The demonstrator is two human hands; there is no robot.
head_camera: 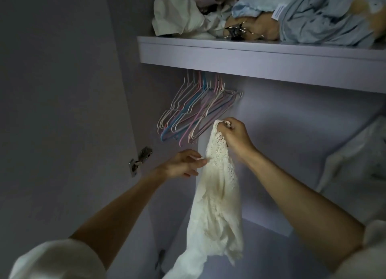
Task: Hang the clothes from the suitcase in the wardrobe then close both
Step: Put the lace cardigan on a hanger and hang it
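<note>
A cream lace garment (pixel 217 197) hangs down inside the open wardrobe. My right hand (pixel 235 135) grips its bunched top edge, just below and to the right of a cluster of several empty wire hangers (pixel 194 111) in white, pink and blue. My left hand (pixel 184 163) reaches in from the left, its fingers loosely extended and touching the garment's left edge at the lace part. The suitcase is not in view.
A lilac shelf (pixel 250 57) above the hangers carries crumpled white and light-blue clothes (pixel 313 13). The open wardrobe door (pixel 52 111) stands at the left with a metal hinge (pixel 140 160). A pale garment (pixel 359 161) hangs at the right.
</note>
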